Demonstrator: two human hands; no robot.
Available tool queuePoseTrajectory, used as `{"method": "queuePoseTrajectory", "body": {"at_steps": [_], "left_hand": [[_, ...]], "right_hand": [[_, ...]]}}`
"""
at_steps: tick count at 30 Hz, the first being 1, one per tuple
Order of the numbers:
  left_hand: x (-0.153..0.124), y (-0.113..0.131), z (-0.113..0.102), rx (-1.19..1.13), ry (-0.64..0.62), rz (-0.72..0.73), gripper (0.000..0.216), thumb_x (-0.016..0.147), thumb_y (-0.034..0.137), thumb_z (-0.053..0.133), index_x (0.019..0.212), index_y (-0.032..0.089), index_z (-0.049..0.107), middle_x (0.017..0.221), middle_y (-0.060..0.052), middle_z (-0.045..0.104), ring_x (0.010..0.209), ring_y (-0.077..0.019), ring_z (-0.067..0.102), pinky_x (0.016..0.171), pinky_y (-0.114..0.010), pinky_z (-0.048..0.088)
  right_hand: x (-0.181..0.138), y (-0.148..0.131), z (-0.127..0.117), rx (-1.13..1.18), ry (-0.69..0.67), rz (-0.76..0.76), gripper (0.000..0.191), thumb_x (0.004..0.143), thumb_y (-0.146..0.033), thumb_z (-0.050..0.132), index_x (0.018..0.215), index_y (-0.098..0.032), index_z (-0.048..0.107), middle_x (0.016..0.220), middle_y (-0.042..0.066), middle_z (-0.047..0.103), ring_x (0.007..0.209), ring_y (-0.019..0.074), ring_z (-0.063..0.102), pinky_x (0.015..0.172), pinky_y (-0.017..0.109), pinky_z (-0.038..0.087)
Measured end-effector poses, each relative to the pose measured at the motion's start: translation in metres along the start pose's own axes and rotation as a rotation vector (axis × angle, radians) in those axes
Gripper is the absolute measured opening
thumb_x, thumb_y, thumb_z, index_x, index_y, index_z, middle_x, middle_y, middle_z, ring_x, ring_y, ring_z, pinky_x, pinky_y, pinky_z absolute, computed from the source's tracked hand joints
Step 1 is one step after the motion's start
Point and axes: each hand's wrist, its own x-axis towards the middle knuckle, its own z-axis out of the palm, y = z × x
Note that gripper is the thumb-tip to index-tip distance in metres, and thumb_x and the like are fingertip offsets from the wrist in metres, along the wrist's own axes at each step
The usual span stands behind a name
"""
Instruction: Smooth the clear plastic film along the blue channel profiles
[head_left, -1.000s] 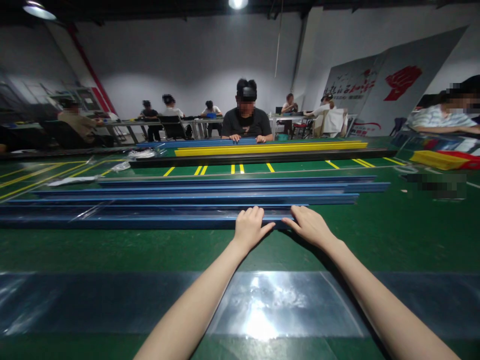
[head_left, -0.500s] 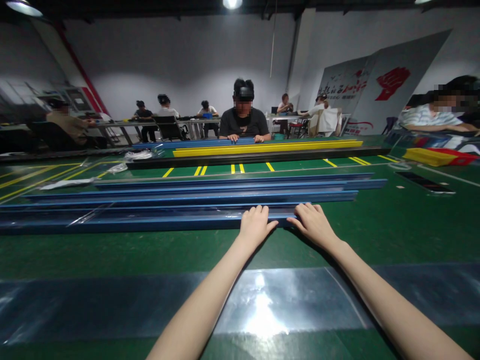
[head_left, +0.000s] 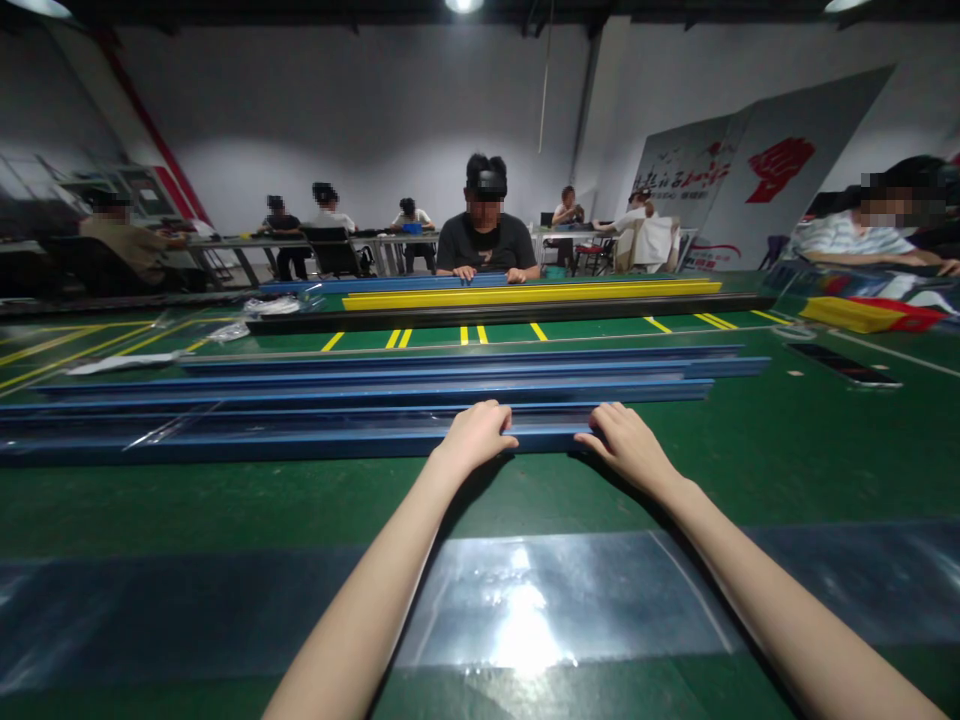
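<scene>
A long blue channel strip [head_left: 300,443] lies crosswise on the green table in front of me, with clear film in its trough. My left hand [head_left: 478,436] is closed over it, fingers across the trough and thumb along the near wall. Farther right, near the strip's right end, my right hand [head_left: 619,440] grips it the same way. A stretch of bare strip shows between the two hands. Just beyond lie several more blue strips [head_left: 525,386], parallel to this one. Nearer to me, a wide band of clear plastic sheet [head_left: 225,610] covers the table under my forearms.
Across the table sits a person [head_left: 486,240] with both hands on another blue strip. Yellow strips [head_left: 540,292] and a black strip [head_left: 450,318] lie between us. At right are a phone [head_left: 844,366], a yellow tray [head_left: 847,314] and a red tray [head_left: 911,317]. Other people sit farther back.
My left hand has slid left along the blue strip, widening the gap between my hands. My right hand stays in almost the same place.
</scene>
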Motion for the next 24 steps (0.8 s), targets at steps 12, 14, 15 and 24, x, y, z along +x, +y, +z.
{"method": "queuePoseTrajectory", "body": {"at_steps": [12,14,15,24], "left_hand": [[0.0031,-0.0051,0.0040,-0.067,0.005,0.005,0.019,0.071,0.037,0.061,0.078,0.020,0.057,0.086,-0.002,0.061,0.080,-0.0176,0.057,0.063,-0.023,0.041],[0.0032,-0.0054,0.0043,-0.068,0.004,-0.004,0.019,0.071,0.037,0.061,0.078,0.020,0.057,0.086,-0.002,0.061,0.080,-0.0176,0.058,0.063,-0.023,0.041],[0.0033,-0.0057,0.0044,-0.070,0.003,-0.006,0.019,0.071,0.038,0.061,0.078,0.020,0.057,0.086,-0.002,0.062,0.079,-0.0177,0.058,0.062,-0.023,0.041],[0.0035,-0.0110,0.0053,-0.124,-0.052,0.012,0.023,0.074,0.042,0.055,0.085,0.023,0.061,0.088,-0.001,0.064,0.081,-0.0178,0.058,0.065,-0.024,0.041]], "right_hand": [[-0.0002,0.0025,0.0026,-0.008,-0.012,-0.026,0.034,0.088,-0.046,0.032,0.075,-0.019,0.048,0.074,0.006,0.054,0.073,0.0198,0.043,0.066,0.029,0.030],[-0.0002,0.0029,0.0026,-0.007,-0.017,-0.023,0.034,0.088,-0.046,0.032,0.075,-0.019,0.048,0.075,0.006,0.054,0.073,0.0197,0.043,0.066,0.029,0.030],[-0.0002,0.0030,0.0024,-0.007,-0.018,-0.022,0.034,0.088,-0.046,0.032,0.075,-0.019,0.047,0.075,0.006,0.054,0.073,0.0196,0.043,0.066,0.029,0.030],[0.0007,0.0015,-0.0018,-0.006,-0.039,-0.033,0.033,0.088,-0.046,0.033,0.073,-0.019,0.046,0.074,0.006,0.053,0.072,0.0196,0.044,0.066,0.030,0.031]]}}
